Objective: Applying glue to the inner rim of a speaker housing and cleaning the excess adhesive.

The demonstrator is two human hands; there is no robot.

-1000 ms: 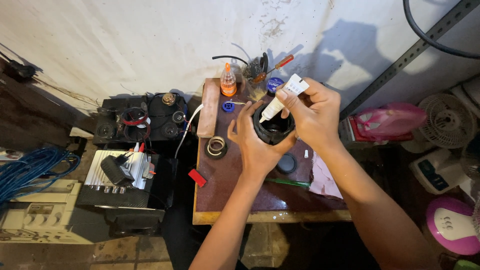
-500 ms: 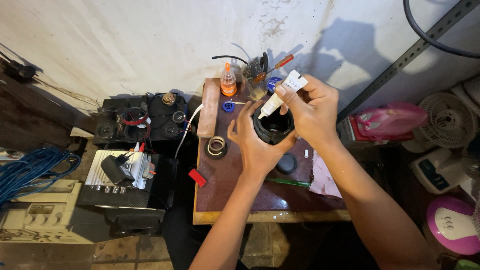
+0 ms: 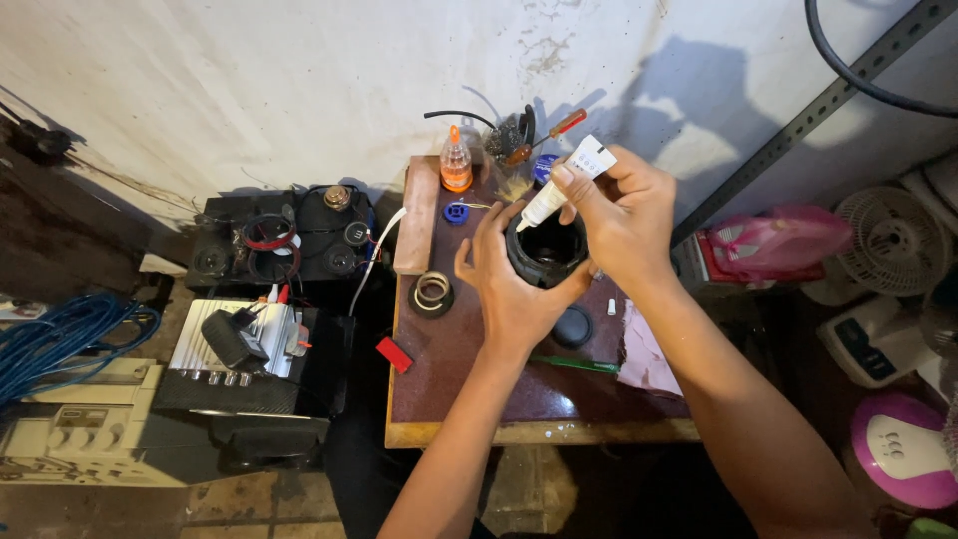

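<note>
My left hand (image 3: 509,289) grips a black round part (image 3: 545,252), ring-shaped with a hollow middle, over the small brown table (image 3: 449,359). My right hand (image 3: 624,215) holds a white tube (image 3: 564,180) tilted down, its nozzle at the upper left rim of the black part. Both hands meet above the table's middle. On the table lie a metal coil ring (image 3: 432,292), a black round cap (image 3: 573,326), a green pen-like tool (image 3: 574,364) and a small white cap (image 3: 611,306).
An orange-capped bottle (image 3: 456,165), a blue spool (image 3: 456,213) and a holder with screwdrivers (image 3: 529,135) stand at the table's back. Black speaker boxes (image 3: 289,240) and an amplifier (image 3: 239,349) sit left. Blue cable (image 3: 60,334) lies far left. A pink bag (image 3: 768,240) and fans (image 3: 888,240) are right.
The white tube's nozzle has shifted slightly along the rim of the black part; both hands stay nearly in place.
</note>
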